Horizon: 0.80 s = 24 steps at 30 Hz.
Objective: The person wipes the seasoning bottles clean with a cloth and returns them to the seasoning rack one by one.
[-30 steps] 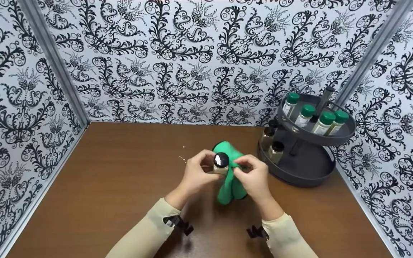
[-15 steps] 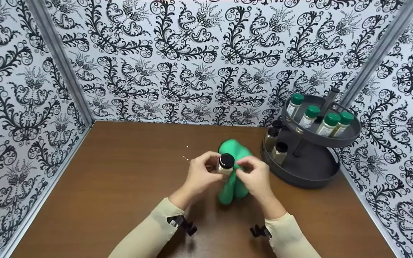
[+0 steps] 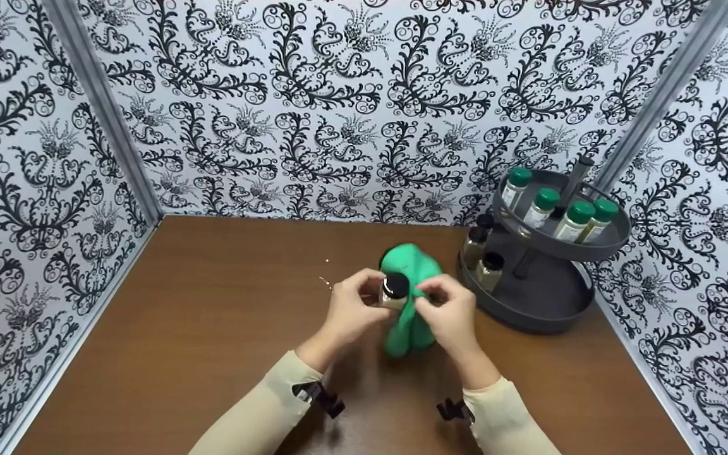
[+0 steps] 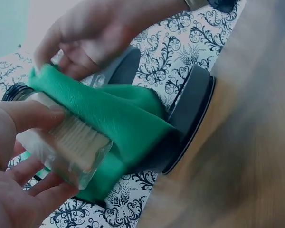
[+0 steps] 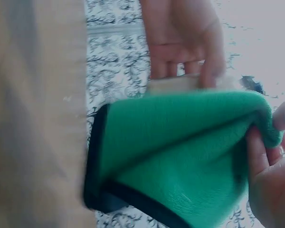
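A clear square-sided spice jar [image 3: 394, 288] with a black lid and pale contents stands out over the table in the grip of my left hand [image 3: 352, 304]. In the left wrist view, thumb and fingers wrap the jar [image 4: 69, 140] from both sides, and faint lettering shows on its side. My right hand [image 3: 452, 311] pinches a green cloth [image 3: 412, 258] beside the lid. The cloth hangs in folds along the jar's right side. In the right wrist view, the dark-edged cloth [image 5: 180, 142] drapes from my bunched fingers and hides most of the jar.
At the right stands a dark two-tier turntable rack [image 3: 547, 316]. Several green-capped jars [image 3: 544, 208] sit on its upper tier, black-capped jars [image 3: 489, 272] on the lower. Pale crumbs [image 3: 325, 281] lie on the brown table [image 3: 225, 316]. Patterned panels enclose the back and sides.
The cloth's upper part has spread wider behind the jar, and its folds have shifted. Both hands keep their holds in nearly the same place. The head view has swayed slightly.
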Each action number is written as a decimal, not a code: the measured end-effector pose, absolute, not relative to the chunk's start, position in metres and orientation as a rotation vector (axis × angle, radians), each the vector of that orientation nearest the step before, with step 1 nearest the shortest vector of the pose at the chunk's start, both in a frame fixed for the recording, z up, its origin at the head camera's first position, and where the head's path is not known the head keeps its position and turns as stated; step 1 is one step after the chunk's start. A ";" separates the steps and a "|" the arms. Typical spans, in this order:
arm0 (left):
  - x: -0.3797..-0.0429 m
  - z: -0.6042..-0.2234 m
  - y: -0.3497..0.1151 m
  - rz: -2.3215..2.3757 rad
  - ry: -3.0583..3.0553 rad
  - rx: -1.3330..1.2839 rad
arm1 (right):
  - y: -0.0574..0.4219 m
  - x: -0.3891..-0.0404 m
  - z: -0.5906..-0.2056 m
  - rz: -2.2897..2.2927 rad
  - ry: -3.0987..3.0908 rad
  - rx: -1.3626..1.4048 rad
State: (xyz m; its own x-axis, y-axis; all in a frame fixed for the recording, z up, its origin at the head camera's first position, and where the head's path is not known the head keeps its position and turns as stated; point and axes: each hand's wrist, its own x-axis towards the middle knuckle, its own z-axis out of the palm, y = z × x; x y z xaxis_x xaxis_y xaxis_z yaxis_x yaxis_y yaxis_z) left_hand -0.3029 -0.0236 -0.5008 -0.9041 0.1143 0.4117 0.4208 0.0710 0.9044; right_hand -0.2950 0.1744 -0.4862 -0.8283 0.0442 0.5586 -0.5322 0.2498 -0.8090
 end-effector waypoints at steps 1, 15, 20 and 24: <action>-0.303 -0.500 -0.025 -1.925 -2.107 -0.542 | 0.174 -0.297 -0.488 1.588 -2.141 0.426; -0.306 -0.508 -0.026 -1.983 -2.119 -0.536 | 0.173 -0.300 -0.489 1.717 -1.977 0.477; -0.308 -0.508 -0.028 -1.983 -2.113 -0.526 | 0.174 -0.307 -0.497 1.604 -2.337 0.379; -0.309 -0.508 -0.025 -1.979 -2.140 -0.523 | 0.176 -0.301 -0.488 1.735 -2.132 0.377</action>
State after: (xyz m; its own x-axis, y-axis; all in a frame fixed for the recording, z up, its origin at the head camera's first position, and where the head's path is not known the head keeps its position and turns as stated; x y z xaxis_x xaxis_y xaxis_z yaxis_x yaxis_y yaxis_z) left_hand -0.3089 -0.0254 -0.5077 -0.9219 0.1338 0.3636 0.3729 0.0520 0.9264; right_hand -0.3012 0.1761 -0.4877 -0.8976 0.0227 0.4402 -0.4264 0.2083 -0.8802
